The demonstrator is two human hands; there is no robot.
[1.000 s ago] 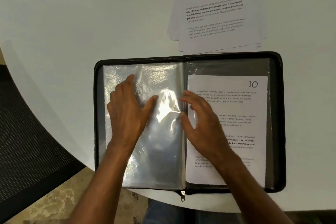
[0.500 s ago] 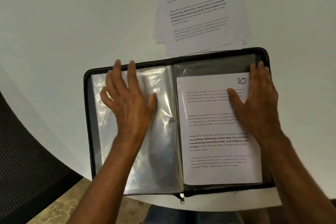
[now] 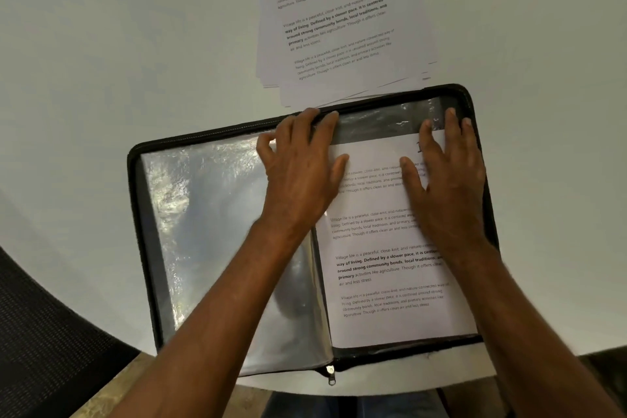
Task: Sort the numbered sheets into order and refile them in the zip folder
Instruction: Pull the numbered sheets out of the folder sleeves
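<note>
Up at the folder's (image 3: 475,132) far edge, left hand (image 3: 298,173) had slid over beside right hand (image 3: 448,180), both flat-fingered on the sheet (image 3: 390,265), probably pulling it out.

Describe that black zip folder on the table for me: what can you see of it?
The zip folder lies open and flat on the white table, black, seemingly fabric, with a zip round its edge and the pull at the near side. Inside are shiny clear plastic sleeves; the right one holds a printed sheet. The left hand rests near the spine's top, the right hand on the sheet. A loose paper stack lies just beyond it.
</note>
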